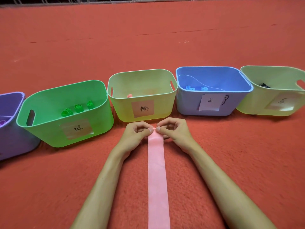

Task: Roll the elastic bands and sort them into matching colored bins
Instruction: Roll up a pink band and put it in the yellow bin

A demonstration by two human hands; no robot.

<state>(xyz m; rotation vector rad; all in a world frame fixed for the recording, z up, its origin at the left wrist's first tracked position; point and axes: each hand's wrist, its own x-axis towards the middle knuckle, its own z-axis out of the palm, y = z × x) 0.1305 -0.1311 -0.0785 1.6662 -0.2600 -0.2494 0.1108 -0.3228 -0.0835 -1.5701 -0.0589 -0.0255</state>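
Pink band [157, 179] flat on the red carpet [231, 162], running from 6 o'clock at the bottom edge straight up to centre. L hand [134, 132] and R hand [175, 129] meet at its far end, each pinching that end btwn thumb and forefinger, other fingers curled; a fold or the start of a roll there, can't tell which. Just past the hands at 12 o'clock, pale yellow bin [165, 106] w/ a pinkish label, one pink roll [130, 95] inside. At 10 o'clock green bin [49, 129], three green rolls [78, 107] in it. At 2 o'clock blue bin [186, 103], two blue rolls [204, 88]. Purple bin [9, 138] at 9 o'clock, cut by the frame. Second yellow bin [257, 103] twd 3 o'clock, sth dark [264, 85] inside. Railing [148, 0] far back at 12.
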